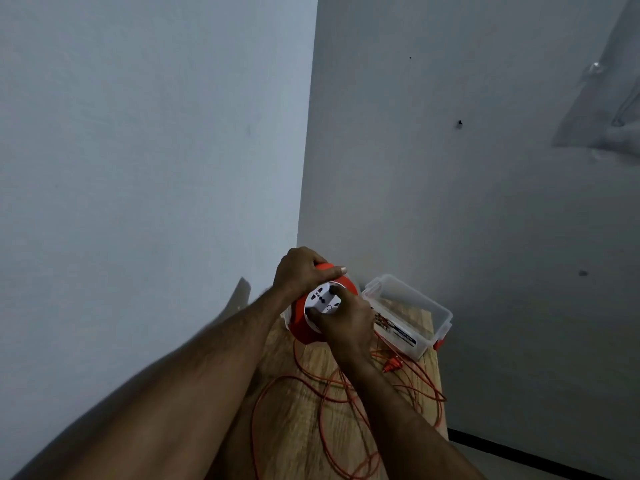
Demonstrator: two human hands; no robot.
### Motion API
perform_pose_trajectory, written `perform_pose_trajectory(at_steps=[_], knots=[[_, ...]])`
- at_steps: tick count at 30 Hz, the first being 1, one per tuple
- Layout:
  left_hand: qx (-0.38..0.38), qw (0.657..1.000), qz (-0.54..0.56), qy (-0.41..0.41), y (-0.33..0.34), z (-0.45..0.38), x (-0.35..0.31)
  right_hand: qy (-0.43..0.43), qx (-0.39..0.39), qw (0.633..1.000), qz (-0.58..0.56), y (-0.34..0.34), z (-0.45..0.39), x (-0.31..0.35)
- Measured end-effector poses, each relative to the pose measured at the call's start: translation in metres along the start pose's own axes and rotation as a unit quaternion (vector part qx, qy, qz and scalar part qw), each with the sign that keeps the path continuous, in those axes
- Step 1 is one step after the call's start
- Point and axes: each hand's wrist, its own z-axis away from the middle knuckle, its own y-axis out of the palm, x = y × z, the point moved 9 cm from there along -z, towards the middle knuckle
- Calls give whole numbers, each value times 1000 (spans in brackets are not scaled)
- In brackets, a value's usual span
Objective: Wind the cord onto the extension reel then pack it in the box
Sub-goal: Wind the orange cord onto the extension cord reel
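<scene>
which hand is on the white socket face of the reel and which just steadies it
The right hand has its fingers on the reel's white socket face. The left hand holds the orange rim from above.

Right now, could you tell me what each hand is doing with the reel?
Left hand: grips the orange rim of the extension reel.
Right hand: fingers curled on the reel's white socket face, gripping it.

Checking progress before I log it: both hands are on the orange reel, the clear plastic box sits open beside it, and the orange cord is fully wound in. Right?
Not quite. The head view shows the thin orange cord in loose loops across the wooden table, not wound in. The rest holds.
</scene>
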Motion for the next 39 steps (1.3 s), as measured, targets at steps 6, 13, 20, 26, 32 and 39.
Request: perform_pose_trajectory(at_steps=[6,13,20,26,32,39], knots=[[-40,999,-28,12,0,4,-11,438,-63,851,-282,25,25,-52],[-48,998,-18,-38,-6,5,11,561,-29,565,-604,51,32,-17],[-36,998,-4,-43,-16,-3,19,154,-42,984,-73,-23,14,-3],[-32,998,22,-44,-7,0,11,-71,55,976,199,5,9,27],[-32,999,23,-15,-3,-2,4,-53,56,987,143,9,-3,15],[-24,1000,12,-9,-4,2,3,112,-33,990,-78,-3,-2,-11]])
